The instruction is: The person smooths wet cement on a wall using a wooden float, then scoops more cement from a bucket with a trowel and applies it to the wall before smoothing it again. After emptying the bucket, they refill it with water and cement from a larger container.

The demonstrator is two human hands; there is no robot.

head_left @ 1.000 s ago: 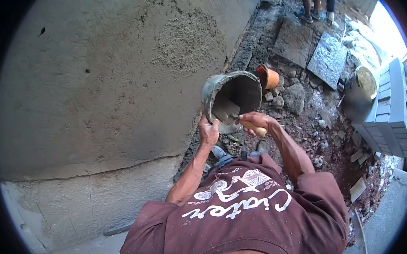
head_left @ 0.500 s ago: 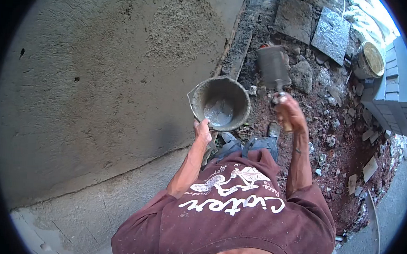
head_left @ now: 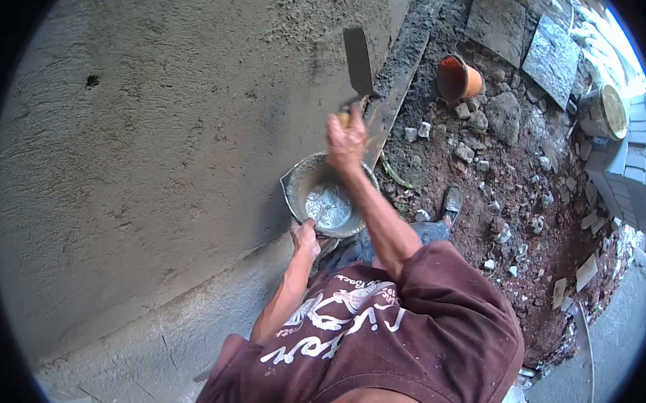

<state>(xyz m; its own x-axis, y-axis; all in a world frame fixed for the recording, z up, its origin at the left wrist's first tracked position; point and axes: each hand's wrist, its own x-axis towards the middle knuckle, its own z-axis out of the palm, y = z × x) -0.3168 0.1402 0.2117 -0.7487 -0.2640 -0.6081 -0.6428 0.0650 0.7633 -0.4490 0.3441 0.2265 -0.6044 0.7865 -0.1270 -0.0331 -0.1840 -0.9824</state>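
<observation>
My left hand [head_left: 305,238] grips the near rim of a bucket [head_left: 292,200], its thumb over the edge. Wet grey mortar [head_left: 328,206] lies in the bottom of the bucket. Above the far rim, my right hand [head_left: 348,139] is closed round the wooden handle of a trowel [head_left: 358,61]. The trowel's flat grey blade points away from me, close to the plastered wall [head_left: 196,138]. My right forearm passes over the bucket's right side and hides part of it.
An orange bucket [head_left: 460,78] lies tipped among stones and rubble on the right. Two flat slabs [head_left: 552,62] and a pale tub [head_left: 602,111] sit farther back. A board [head_left: 406,83] runs along the wall's foot.
My right hand has swung the trowel left from over the rubble to the wall, uncovering the orange bucket. The bucket in my left hand sits slightly lower and farther left in view.
</observation>
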